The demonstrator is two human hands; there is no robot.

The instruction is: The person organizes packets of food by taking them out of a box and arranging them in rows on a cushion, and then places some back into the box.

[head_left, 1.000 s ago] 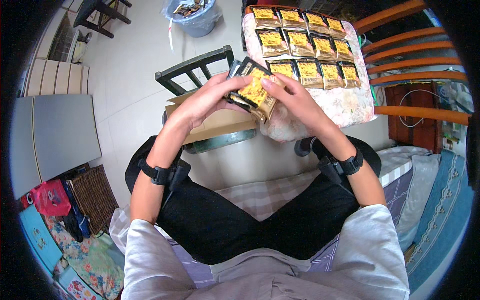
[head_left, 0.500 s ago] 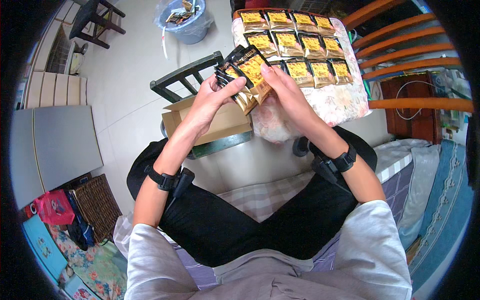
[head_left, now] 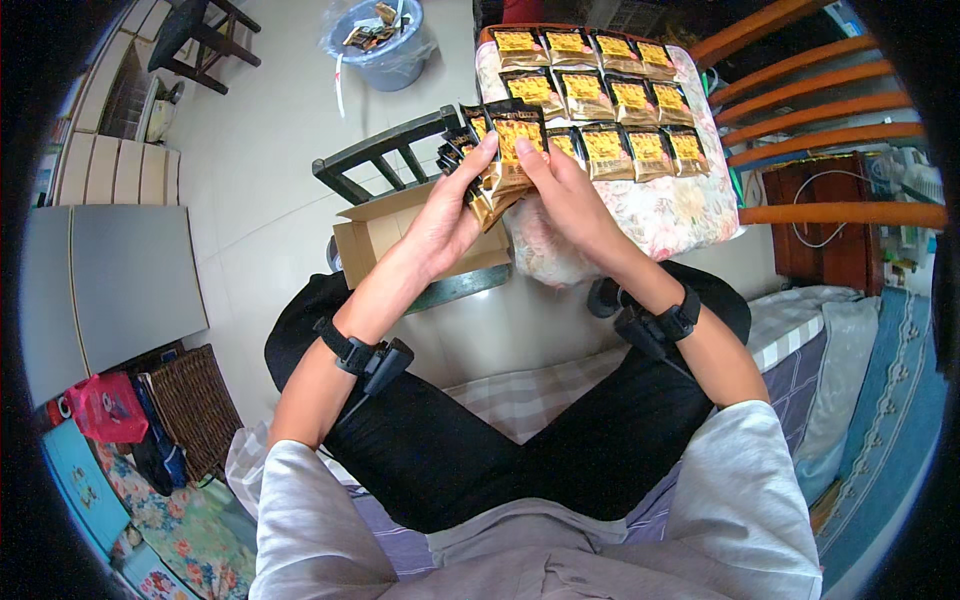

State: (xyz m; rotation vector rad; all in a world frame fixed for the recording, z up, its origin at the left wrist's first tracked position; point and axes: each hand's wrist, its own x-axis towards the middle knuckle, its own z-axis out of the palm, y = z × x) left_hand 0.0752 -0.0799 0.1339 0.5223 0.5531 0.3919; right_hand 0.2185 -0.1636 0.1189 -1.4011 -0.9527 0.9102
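My left hand point(head_left: 445, 215) and my right hand point(head_left: 565, 195) together hold a fanned stack of gold-and-black snack packets point(head_left: 500, 150), lifted in front of me. The left fingers grip the stack's left side, the right fingers pinch the front packet. Behind the stack, several more of the same packets point(head_left: 600, 100) lie in rows on a floral-covered table point(head_left: 670, 215). An open cardboard box point(head_left: 375, 235) sits under my left hand on a dark chair point(head_left: 380, 155). Both wrists wear black bands.
A blue bucket point(head_left: 385, 45) lined with a plastic bag stands on the floor at the top. Orange wooden chair backs point(head_left: 830, 110) are at the right, a wicker basket point(head_left: 190, 405) at the lower left, a grey cabinet point(head_left: 110, 285) at the left. I sit cross-legged on a checked sheet.
Both hands have raised the stack of packets and fanned it out wider; the view has tilted slightly so the table and box sit lower in the picture.
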